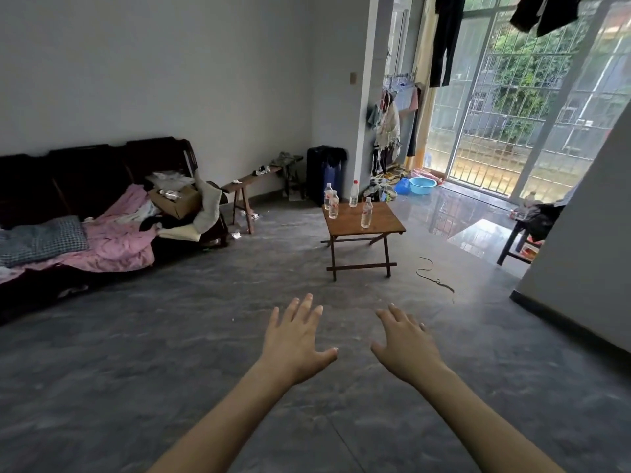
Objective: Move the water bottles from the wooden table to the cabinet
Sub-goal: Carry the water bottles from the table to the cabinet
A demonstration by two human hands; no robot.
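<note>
A small wooden folding table (382,224) stands on the grey floor in the middle of the room, well ahead of me. Several clear water bottles stand upright on it: two close together at its far left corner (333,207), one with a red cap at the back (354,194), and one nearer the front (366,213). My left hand (296,341) and my right hand (406,346) are stretched out in front of me over the floor, palms down, fingers spread, holding nothing. Both hands are far short of the table. No cabinet is in view.
A dark sofa (51,186) piled with pink bedding and a cardboard box lines the left wall. A wooden bench (246,186) and a dark suitcase (322,174) stand behind the table. A cable (433,276) lies on the floor to the right. A wall corner (580,268) juts in at right.
</note>
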